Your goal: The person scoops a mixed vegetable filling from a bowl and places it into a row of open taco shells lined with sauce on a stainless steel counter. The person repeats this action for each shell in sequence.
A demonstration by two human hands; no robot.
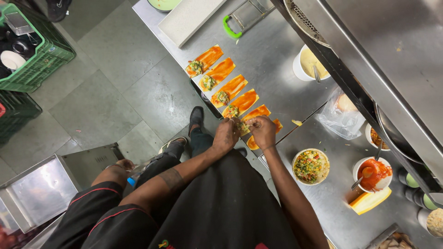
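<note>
A row of several pastry sheets spread with orange sauce [229,88] lies on the steel counter [267,55], most with a small heap of chopped vegetable filling at the near end. My left hand [225,135] and my right hand [263,131] meet over the fifth sheet [258,113], fingers pinched on the filling [242,126] at its near end. A sixth sauced sheet [277,124] is mostly hidden under my right hand. A white bowl of chopped vegetable filling [311,166] stands just right of my right forearm.
A bowl of red sauce with a spoon [374,174], a tub of pale sauce [310,63], a plastic bag [340,115] and a yellow block [370,201] sit on the counter. A white board [189,18] lies at the far end. Another person's arm [108,177] is beside me; green crates [32,50] stand on the floor.
</note>
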